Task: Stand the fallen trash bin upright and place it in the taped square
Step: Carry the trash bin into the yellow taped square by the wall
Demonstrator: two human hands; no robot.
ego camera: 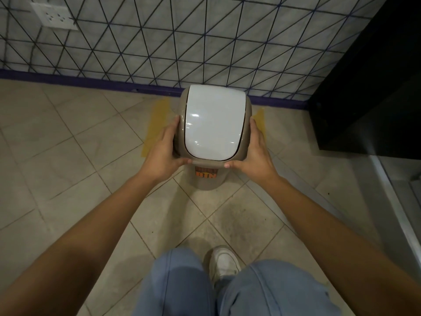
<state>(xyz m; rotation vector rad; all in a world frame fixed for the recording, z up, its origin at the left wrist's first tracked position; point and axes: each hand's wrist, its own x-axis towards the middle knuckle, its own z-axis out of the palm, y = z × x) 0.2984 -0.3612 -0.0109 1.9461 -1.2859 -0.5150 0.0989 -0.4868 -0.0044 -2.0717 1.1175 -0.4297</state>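
The trash bin is a small beige bin with a white swing lid and an orange label on its front. It stands upright, seen from above, close to the wall. My left hand grips its left side at the lid rim, and my right hand grips the right side. Yellow tape of the taped square shows on the floor to the left of the bin and as a strip at its right. The bin hides the rest of the square, so whether its base rests inside the tape cannot be told.
A tiled wall with a purple skirting runs behind the bin, with a white socket plate at the upper left. A black cabinet stands at the right. My legs and one white shoe are below on the beige floor tiles.
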